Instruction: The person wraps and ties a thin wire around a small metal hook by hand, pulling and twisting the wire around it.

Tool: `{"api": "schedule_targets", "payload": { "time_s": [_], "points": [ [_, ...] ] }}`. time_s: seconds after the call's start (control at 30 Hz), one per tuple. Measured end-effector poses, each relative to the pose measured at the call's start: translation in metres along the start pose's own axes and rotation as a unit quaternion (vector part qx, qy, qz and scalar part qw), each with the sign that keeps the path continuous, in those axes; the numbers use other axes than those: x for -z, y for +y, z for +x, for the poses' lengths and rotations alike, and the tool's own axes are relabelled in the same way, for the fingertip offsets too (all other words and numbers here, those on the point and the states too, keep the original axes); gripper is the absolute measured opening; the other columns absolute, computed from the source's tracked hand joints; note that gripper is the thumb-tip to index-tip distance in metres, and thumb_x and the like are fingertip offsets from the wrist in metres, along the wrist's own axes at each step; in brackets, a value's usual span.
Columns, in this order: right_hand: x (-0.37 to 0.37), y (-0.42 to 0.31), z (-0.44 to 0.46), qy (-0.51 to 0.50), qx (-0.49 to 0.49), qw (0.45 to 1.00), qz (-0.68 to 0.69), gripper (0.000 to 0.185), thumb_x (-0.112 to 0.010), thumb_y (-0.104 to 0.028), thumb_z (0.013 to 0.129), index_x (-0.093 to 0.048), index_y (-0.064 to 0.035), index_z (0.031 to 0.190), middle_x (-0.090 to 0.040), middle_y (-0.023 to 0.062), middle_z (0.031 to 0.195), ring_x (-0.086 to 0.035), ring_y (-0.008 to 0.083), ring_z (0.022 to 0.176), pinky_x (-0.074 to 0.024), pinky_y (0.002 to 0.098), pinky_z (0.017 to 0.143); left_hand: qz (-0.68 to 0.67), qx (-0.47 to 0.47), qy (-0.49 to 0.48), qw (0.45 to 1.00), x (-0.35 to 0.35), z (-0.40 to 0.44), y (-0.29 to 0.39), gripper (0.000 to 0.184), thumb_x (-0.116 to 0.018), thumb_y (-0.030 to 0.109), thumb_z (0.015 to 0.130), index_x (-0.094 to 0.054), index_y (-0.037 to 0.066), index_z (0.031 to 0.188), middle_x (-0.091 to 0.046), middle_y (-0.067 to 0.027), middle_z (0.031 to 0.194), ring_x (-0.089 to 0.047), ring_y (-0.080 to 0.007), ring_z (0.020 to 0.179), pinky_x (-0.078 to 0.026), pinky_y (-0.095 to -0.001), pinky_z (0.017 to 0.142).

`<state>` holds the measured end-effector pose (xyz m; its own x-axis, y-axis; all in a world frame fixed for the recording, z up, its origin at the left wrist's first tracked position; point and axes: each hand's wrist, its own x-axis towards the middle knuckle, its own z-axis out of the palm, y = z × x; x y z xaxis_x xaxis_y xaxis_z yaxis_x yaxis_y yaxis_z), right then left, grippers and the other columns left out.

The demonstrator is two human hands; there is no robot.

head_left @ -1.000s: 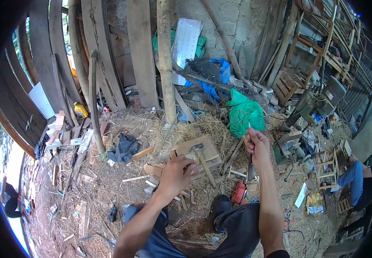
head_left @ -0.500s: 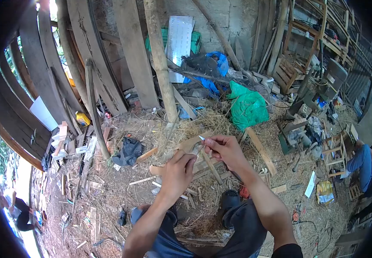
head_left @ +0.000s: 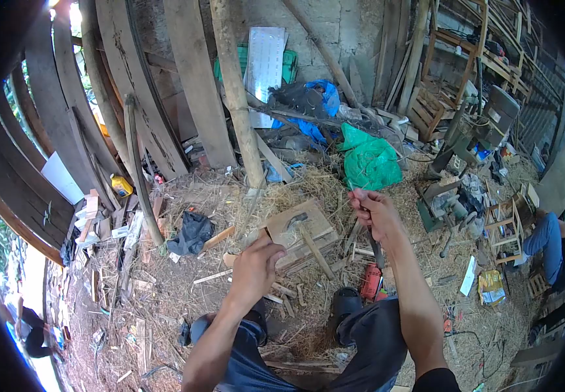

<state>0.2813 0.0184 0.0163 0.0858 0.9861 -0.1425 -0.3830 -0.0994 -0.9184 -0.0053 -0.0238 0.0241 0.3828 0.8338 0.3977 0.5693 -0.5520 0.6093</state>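
Observation:
My left hand [head_left: 254, 266] is raised above the floor with its fingers curled together. What they hold, if anything, is hidden from this angle. Farther right, my right hand [head_left: 377, 217] is closed in a pinch, and a small pale tip shows at its fingertips, too small to name. Between and beyond the hands lies a wooden block [head_left: 321, 225] on the straw-covered ground. A hammer [head_left: 313, 249] with a wooden handle rests on it, its dark head on the block's top and its handle pointing towards me.
A red tool [head_left: 371, 281] lies beside my right shoe. Behind the block are a bamboo post [head_left: 240, 111] and a green plastic bag [head_left: 370, 160]. A black bag [head_left: 191, 233] lies at left. A person in jeans [head_left: 543, 245] sits at far right. Wood scraps cover the floor.
My hands have moved apart: the right one went right and up, the left one slightly left and down. The hammer and block between them are now in fuller view.

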Motion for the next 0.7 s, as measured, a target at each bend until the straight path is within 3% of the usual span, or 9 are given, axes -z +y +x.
{"api": "schedule_targets", "payload": {
  "time_s": [0.23, 0.27, 0.3, 0.37, 0.43, 0.5, 0.57, 0.63, 0.7],
  "points": [
    [0.061, -0.011, 0.007, 0.133, 0.099, 0.984, 0.069, 0.016, -0.055, -0.011, 0.087, -0.059, 0.0008, 0.097, -0.055, 0.0003, 0.073, -0.039, 0.0034, 0.049, -0.0247, 0.0174, 0.040, 0.019, 0.098, 0.032, 0.994, 0.019, -0.003, -0.027, 0.007, -0.062, 0.001, 0.077, -0.066, 0.002, 0.083, -0.060, -0.0124, 0.083, -0.059, -0.0321, 0.069, -0.047, -0.0367, 0.063],
    [0.062, -0.007, 0.005, 0.150, 0.102, 0.982, 0.044, 0.014, -0.055, -0.009, 0.086, -0.060, 0.0002, 0.095, -0.057, 0.0005, 0.073, -0.039, 0.0038, 0.049, -0.0251, 0.0177, 0.039, -0.002, 0.085, 0.057, 0.995, 0.019, -0.002, -0.029, 0.006, -0.062, 0.003, 0.081, -0.065, 0.001, 0.086, -0.063, -0.0109, 0.082, -0.061, -0.0247, 0.062, -0.047, -0.0331, 0.057],
    [0.052, -0.005, 0.002, 0.144, 0.104, 0.983, 0.046, 0.014, -0.055, -0.009, 0.086, -0.060, 0.0002, 0.095, -0.057, 0.0005, 0.073, -0.039, 0.0038, 0.049, -0.0251, 0.0177, 0.039, 0.002, 0.084, 0.061, 0.995, 0.018, 0.001, -0.026, 0.006, -0.062, 0.003, 0.081, -0.065, 0.001, 0.086, -0.063, -0.0109, 0.082, -0.061, -0.0247, 0.062, -0.047, -0.0331, 0.057],
    [0.020, 0.003, -0.005, 0.101, 0.016, 0.987, -0.125, 0.014, -0.061, -0.013, 0.084, -0.061, 0.0002, 0.089, -0.061, 0.0013, 0.073, -0.047, 0.0070, 0.052, -0.0343, 0.0210, 0.043, -0.204, 0.146, 0.079, 0.965, 0.013, 0.004, -0.018, 0.009, -0.063, 0.006, 0.084, -0.065, 0.000, 0.091, -0.061, -0.0064, 0.074, -0.057, -0.0140, 0.065, -0.046, -0.0272, 0.060],
    [-0.004, 0.030, 0.000, 0.015, 0.146, 0.921, -0.360, 0.018, -0.067, -0.017, 0.080, -0.062, 0.0001, 0.086, -0.063, 0.0044, 0.072, -0.056, 0.0131, 0.059, -0.0427, 0.0265, 0.053, -0.247, 0.171, 0.065, 0.952, 0.003, 0.005, -0.035, 0.011, -0.062, 0.008, 0.086, -0.064, 0.000, 0.093, -0.063, -0.0048, 0.079, -0.059, -0.0095, 0.064, -0.046, -0.0230, 0.055],
    [-0.028, 0.038, -0.004, -0.015, 0.154, 0.899, -0.409, 0.021, -0.068, -0.018, 0.080, -0.061, -0.0007, 0.090, -0.062, 0.0024, 0.073, -0.055, 0.0112, 0.061, -0.0418, 0.0259, 0.055, -0.382, 0.189, 0.069, 0.902, -0.005, 0.013, -0.035, 0.012, -0.061, 0.008, 0.087, -0.062, 0.000, 0.096, -0.062, -0.0047, 0.079, -0.059, -0.0100, 0.065, -0.047, -0.0217, 0.058],
    [-0.044, 0.047, -0.004, -0.044, 0.163, 0.873, -0.458, 0.024, -0.070, -0.019, 0.079, -0.061, -0.0016, 0.094, -0.061, 0.0005, 0.074, -0.054, 0.0093, 0.064, -0.0409, 0.0253, 0.057, -0.383, 0.177, 0.068, 0.904, -0.010, 0.016, -0.036, 0.013, -0.059, 0.007, 0.088, -0.059, -0.001, 0.098, -0.063, -0.0051, 0.082, -0.060, -0.0109, 0.069, -0.048, -0.0224, 0.062],
    [-0.056, 0.056, -0.001, -0.023, 0.261, 0.858, -0.441, 0.020, -0.067, -0.018, 0.082, -0.061, -0.0021, 0.093, -0.060, 0.0015, 0.073, -0.052, 0.0080, 0.066, -0.0400, 0.0253, 0.056, -0.476, 0.181, 0.077, 0.857, -0.015, 0.020, -0.034, 0.014, -0.058, 0.008, 0.089, -0.058, -0.002, 0.099, -0.063, -0.0064, 0.085, -0.060, -0.0117, 0.074, -0.049, -0.0234, 0.067],
    [-0.066, 0.052, 0.000, -0.057, 0.245, 0.864, -0.436, 0.020, -0.066, -0.017, 0.082, -0.061, -0.0016, 0.093, -0.059, 0.0016, 0.073, -0.051, 0.0077, 0.066, -0.0404, 0.0257, 0.057, -0.484, 0.195, 0.081, 0.849, -0.015, 0.022, -0.028, 0.014, -0.058, 0.008, 0.089, -0.057, -0.002, 0.099, -0.063, -0.0072, 0.088, -0.060, -0.0127, 0.076, -0.049, -0.0244, 0.070]
  ]
}}
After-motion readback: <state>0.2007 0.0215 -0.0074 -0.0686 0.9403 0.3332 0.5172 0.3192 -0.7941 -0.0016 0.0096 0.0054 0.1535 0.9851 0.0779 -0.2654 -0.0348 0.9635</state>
